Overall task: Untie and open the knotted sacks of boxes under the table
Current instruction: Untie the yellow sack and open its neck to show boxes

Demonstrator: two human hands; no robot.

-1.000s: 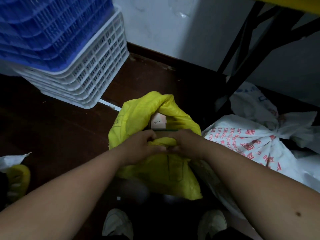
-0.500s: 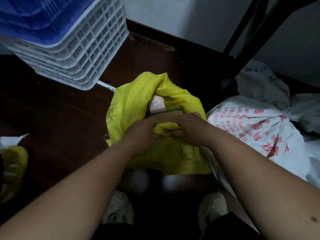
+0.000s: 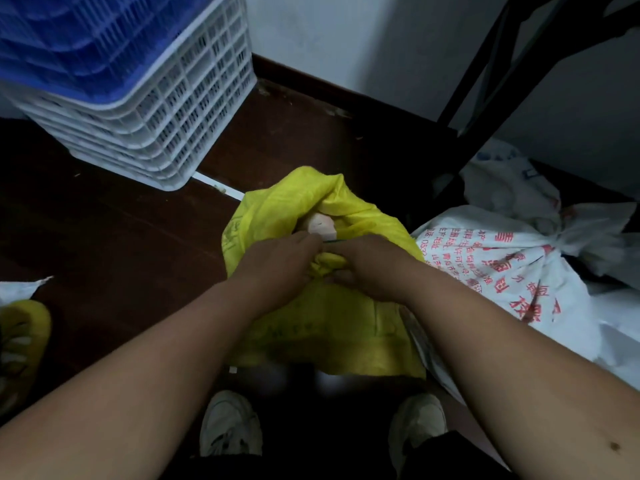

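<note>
A yellow woven sack [image 3: 322,327] stands on the dark floor in front of my feet, its mouth open at the top. A pale pink box [image 3: 321,225] shows inside the opening. My left hand [image 3: 277,265] and my right hand [image 3: 370,268] meet at the near rim of the mouth, and both grip the bunched yellow fabric there. A white sack with red print [image 3: 502,271], knotted at its top [image 3: 554,237], lies to the right under the table. Another white sack [image 3: 509,185] sits behind it.
Stacked white and blue plastic crates [image 3: 138,98] stand at the far left. Black table legs [image 3: 491,71] slant down on the right, close to the wall. A yellow slipper [image 3: 20,344] and a scrap of white sack lie at the left edge. My shoes [image 3: 228,424] are below.
Both hands stay at the sack's near rim, bunching the fabric more tightly. The view has shifted slightly and the box shows a little lower in the mouth.
</note>
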